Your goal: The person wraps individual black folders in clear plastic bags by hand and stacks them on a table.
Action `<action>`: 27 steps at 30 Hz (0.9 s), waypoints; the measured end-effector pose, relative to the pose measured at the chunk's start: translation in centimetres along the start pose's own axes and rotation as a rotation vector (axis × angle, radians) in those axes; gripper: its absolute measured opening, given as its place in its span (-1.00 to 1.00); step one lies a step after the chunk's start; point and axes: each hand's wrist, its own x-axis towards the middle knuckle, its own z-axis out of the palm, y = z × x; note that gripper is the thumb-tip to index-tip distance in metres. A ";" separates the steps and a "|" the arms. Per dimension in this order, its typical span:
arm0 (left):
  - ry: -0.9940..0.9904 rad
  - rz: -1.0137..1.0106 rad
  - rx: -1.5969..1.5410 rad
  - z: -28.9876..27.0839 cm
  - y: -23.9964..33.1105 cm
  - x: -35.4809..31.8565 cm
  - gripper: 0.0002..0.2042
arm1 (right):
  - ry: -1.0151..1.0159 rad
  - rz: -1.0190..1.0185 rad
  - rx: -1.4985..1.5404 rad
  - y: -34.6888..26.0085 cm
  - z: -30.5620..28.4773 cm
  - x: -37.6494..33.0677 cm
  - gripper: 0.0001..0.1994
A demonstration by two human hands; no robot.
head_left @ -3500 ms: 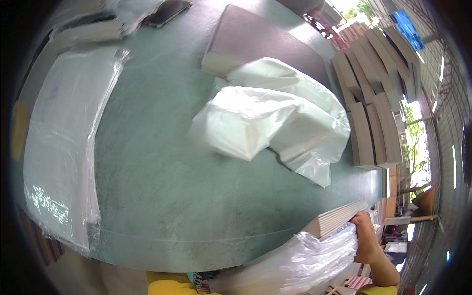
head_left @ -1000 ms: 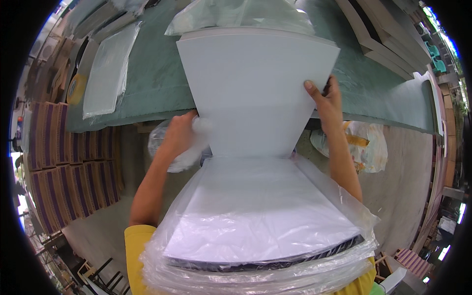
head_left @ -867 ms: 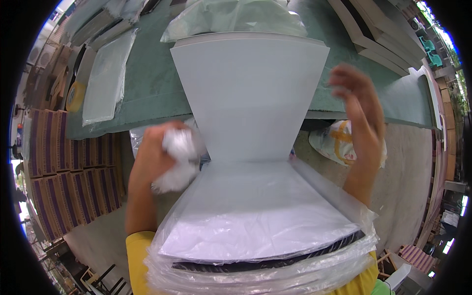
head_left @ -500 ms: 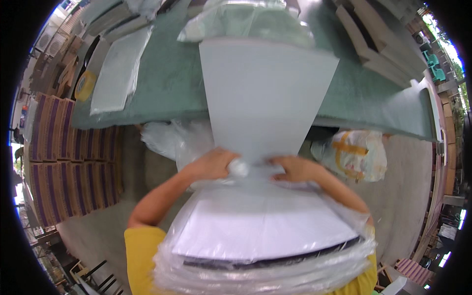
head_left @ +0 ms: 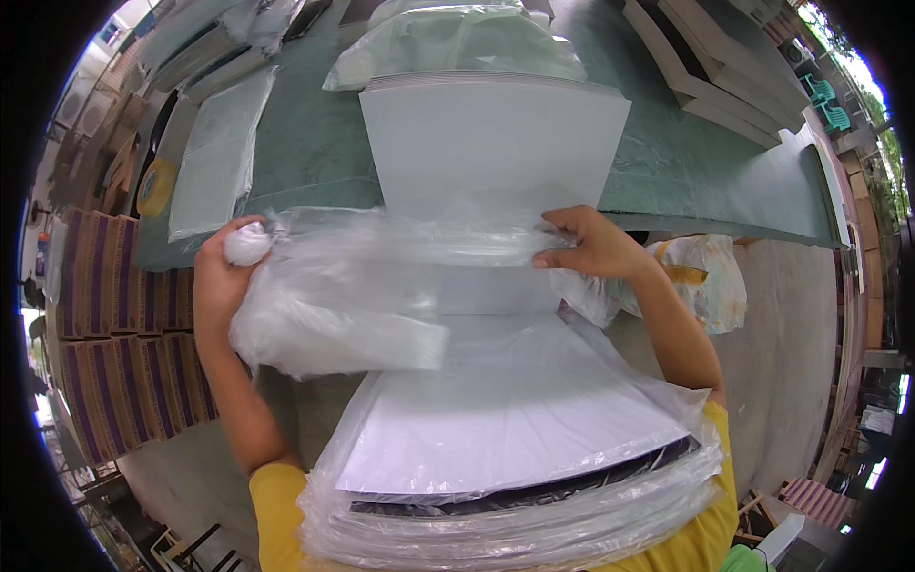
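Note:
A sheet of clear plastic film [head_left: 353,286] stretches sideways between my hands, its lower part hanging loose and blurred on the left. My left hand [head_left: 224,272] is closed on a bunched, knob-like end of it. At the other end, my right hand [head_left: 591,246] pinches the film's edge between thumb and fingers. Behind the film, a stack of pale grey-white boards [head_left: 496,133] leans out over the table's near edge. Close to my body lies a pile of flat white sheets in clear plastic wrap [head_left: 515,410], with a dark layer showing at its near edge.
The green table [head_left: 315,143] carries a plastic-wrapped pack [head_left: 219,153], a yellow tape roll [head_left: 156,187], a heap of clear plastic [head_left: 457,48] and stacked boards [head_left: 724,67]. Brown cartons [head_left: 133,353] stand at left. A taped plastic bundle [head_left: 701,281] is under the table's right side.
My hands have moved apart from the middle, the left far out to the left and up, the right slightly up. The plastic film is now drawn out between them.

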 end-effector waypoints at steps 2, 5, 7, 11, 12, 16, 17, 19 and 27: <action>0.149 0.133 0.009 1.5 3.3 1.1 -0.68 | 0.094 -0.182 -0.062 0.0 0.7 0.4 -0.69; -0.074 0.351 -0.248 6.4 11.6 2.2 -0.54 | 0.074 -0.300 -0.076 -0.3 1.5 1.1 -0.65; -0.258 0.493 -0.413 10.8 14.0 1.2 -0.51 | -0.031 -0.300 -0.089 -1.3 1.6 1.1 -0.66; -0.469 0.380 -0.383 13.3 12.2 1.6 -0.67 | -0.318 -0.065 -0.196 -2.0 -0.8 -1.3 -0.73; -0.437 0.386 -0.353 12.7 11.6 1.7 -0.71 | -0.374 -0.020 -0.194 -0.6 -1.4 -2.0 -0.74; -0.475 -0.021 -0.485 10.5 11.8 2.4 -0.82 | -0.087 -0.099 0.000 3.8 -1.7 -3.8 -0.75; -0.519 -0.094 -0.473 10.5 11.8 2.4 -0.83 | 0.004 -0.133 0.229 4.0 -1.6 -3.5 -0.76; -0.548 -0.221 -0.516 9.8 12.2 2.3 -0.85 | 0.189 -0.207 0.690 3.4 -1.3 -2.7 -0.76; 0.107 -0.542 -0.949 9.8 9.8 2.6 -0.93 | -0.048 -0.441 0.037 1.6 1.3 -2.3 -0.78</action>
